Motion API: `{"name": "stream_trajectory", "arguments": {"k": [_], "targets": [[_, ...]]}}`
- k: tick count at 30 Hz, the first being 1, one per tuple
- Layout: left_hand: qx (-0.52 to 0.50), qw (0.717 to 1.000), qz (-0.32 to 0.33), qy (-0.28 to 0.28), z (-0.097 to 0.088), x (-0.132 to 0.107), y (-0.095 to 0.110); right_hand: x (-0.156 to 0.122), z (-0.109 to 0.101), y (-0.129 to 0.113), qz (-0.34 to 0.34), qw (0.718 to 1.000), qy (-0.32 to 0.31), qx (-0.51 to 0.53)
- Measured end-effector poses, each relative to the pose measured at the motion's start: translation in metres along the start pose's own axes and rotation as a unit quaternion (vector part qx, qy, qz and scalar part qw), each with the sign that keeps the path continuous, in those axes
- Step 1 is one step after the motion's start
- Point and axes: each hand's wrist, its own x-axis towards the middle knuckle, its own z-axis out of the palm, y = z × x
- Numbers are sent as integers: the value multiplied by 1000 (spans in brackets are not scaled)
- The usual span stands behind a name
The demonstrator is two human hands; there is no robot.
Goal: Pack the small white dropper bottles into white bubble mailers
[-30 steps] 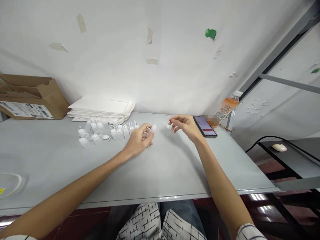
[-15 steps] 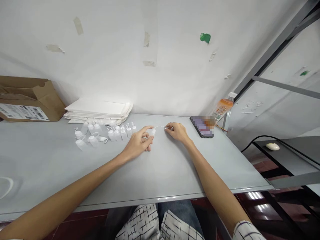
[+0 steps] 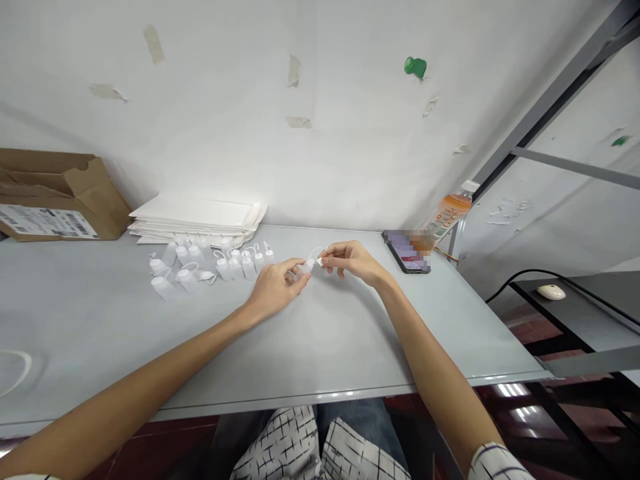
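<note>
My left hand (image 3: 277, 285) is closed around a small translucent squeeze bottle (image 3: 306, 267), its neck tilted to the right. From the bottle a thin looped strap (image 3: 314, 251) curves over to a small white cap (image 3: 321, 262). My right hand (image 3: 350, 261) pinches that cap between thumb and fingers, just right of the bottle's neck and apart from it. Left of my left hand stand several similar small bottles (image 3: 235, 268) with strapped caps. A few more bottles (image 3: 163, 287) are grouped further left, some of them tilted.
Behind the bottles lies a stack of white envelopes (image 3: 195, 217), with an opened cardboard box (image 3: 55, 193) to its left. A phone (image 3: 407, 253) lies at the right, by a drink bottle (image 3: 445, 217) leaning near the wall. The table's front edge (image 3: 350, 397) runs below my forearms.
My right hand has moved left with the cap, close to the bottle's neck, and the strap now bends in a tighter loop. My left hand has turned slightly.
</note>
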Motion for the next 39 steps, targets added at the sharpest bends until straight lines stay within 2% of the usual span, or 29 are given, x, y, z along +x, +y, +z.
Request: {"name": "stream_trajectory", "arguments": {"k": [11,22,26,32,39], "targets": [[23,999,39,-8,1,-2,2,1,5,4,-16,999,-17,29],[26,998,61,-18,5,-3,-4,0,5,1,14,999,-30,32],[-44,996,38,-66,5,-2,-5,0,7,-1,22,998,-38,34],[-170,977,-31,-124,1,2,-1,0,9,-1,10,998,-38,49],[-299,934,-106,-164,-3,4,7,3,6,5,1,996,-32,80]]}}
